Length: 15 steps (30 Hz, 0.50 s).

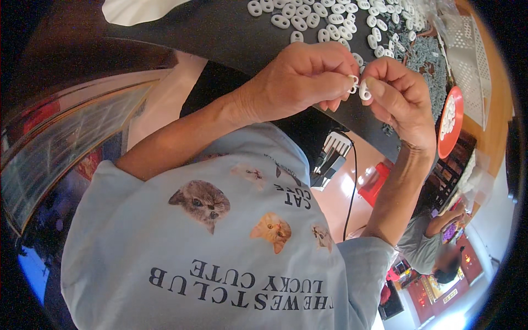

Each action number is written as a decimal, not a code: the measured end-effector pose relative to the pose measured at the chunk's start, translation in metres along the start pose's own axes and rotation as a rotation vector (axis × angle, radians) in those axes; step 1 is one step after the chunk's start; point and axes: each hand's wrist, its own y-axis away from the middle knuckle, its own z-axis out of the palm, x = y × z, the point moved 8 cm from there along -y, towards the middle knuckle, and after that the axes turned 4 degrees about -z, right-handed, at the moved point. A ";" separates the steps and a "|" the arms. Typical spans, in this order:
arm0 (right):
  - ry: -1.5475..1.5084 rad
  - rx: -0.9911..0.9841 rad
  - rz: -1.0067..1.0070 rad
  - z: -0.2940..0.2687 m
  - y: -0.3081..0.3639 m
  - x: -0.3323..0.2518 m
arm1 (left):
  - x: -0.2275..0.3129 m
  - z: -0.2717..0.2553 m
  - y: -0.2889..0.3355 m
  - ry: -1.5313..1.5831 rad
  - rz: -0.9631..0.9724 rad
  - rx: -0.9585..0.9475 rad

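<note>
My left hand (pixel 308 80) is closed, pinching a small white two-hole plastic piece (pixel 352 84) between thumb and fingers. My right hand (pixel 404 96) pinches a second white oval two-hole piece (pixel 365 89) the same way. Both pieces meet or nearly meet in front of me, above the table's near edge; I cannot tell whether they are joined. Just beyond my hands, many more white oval two-hole pieces (pixel 298 23) lie scattered over the dark tabletop (pixel 220 36).
A heap of small grey parts (pixel 429 58) lies right of the white pieces. Farther right are a red plate (pixel 446 147) with small white parts and a white perforated sheet or tray (pixel 465 41). A black cable (pixel 353 187) hangs below. Another person (pixel 421 242) sits at lower right.
</note>
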 end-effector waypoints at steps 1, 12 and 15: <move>0.008 0.006 0.011 0.000 0.000 0.000 | -0.001 0.001 -0.001 0.001 0.000 0.001; 0.081 0.003 0.040 0.002 -0.002 -0.004 | -0.001 0.000 -0.003 -0.018 -0.013 0.053; 0.076 0.029 0.040 0.001 -0.002 -0.005 | -0.004 -0.001 -0.005 -0.004 0.043 0.042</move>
